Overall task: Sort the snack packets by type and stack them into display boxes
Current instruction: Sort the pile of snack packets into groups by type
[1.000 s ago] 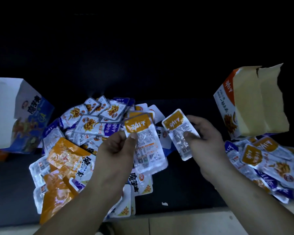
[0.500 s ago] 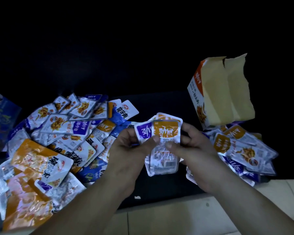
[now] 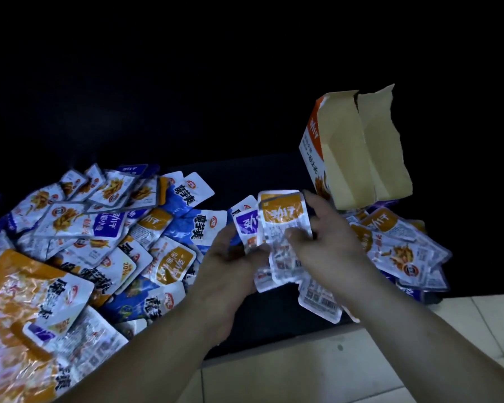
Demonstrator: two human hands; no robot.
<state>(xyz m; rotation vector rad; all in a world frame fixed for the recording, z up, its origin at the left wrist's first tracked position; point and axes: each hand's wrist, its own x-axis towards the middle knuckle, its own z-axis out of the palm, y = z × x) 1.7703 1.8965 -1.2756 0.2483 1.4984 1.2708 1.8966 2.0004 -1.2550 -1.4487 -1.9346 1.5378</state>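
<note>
My left hand [image 3: 230, 266] and right hand [image 3: 329, 245] meet above the dark table [image 3: 274, 175]. Both close their fingers on one small stack [image 3: 280, 242] of packets. The top packet carries an orange label; a purple-labelled packet [image 3: 246, 225] shows behind its left edge. At least four packets are in the stack; the exact count cannot be read. My right thumb presses on the front of the top packet, and my left fingers grip the stack's lower left edge.

One open box [image 3: 352, 149] with an orange side stands upright at right, its two flaps raised. A small pile [image 3: 402, 248] of packets lies below it. A large pile [image 3: 99, 228] of blue, purple and orange packets, too many to count, covers the table's left side. Pale floor tiles [image 3: 346, 362] border the table's near edge.
</note>
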